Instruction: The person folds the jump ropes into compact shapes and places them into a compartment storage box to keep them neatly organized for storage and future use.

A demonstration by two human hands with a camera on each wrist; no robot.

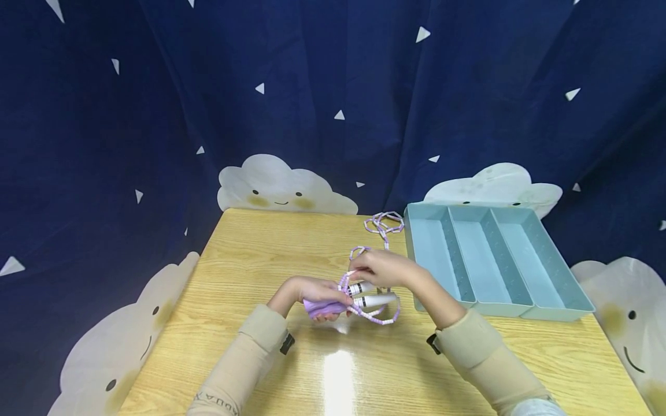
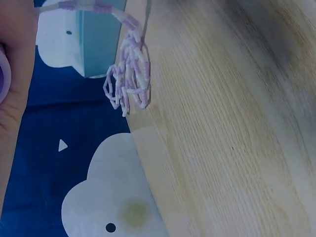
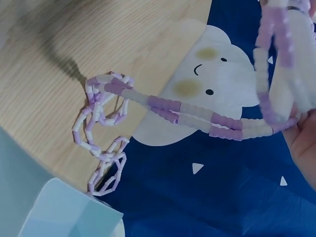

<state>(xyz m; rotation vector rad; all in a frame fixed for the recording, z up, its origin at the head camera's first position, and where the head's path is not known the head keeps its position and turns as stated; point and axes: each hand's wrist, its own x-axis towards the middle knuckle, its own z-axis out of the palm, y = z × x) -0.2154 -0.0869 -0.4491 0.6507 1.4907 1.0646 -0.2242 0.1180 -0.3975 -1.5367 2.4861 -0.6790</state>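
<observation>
Sleeves frame the left hand gripping the handles above the table; the right hand pinches rope, its tail beside the tray. Snug, untwisted wraps should hold best.

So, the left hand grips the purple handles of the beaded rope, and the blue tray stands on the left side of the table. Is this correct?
Not quite: the blue tray stands on the right side of the table, as the head view shows. The left hand does grip the purple handles.
</observation>
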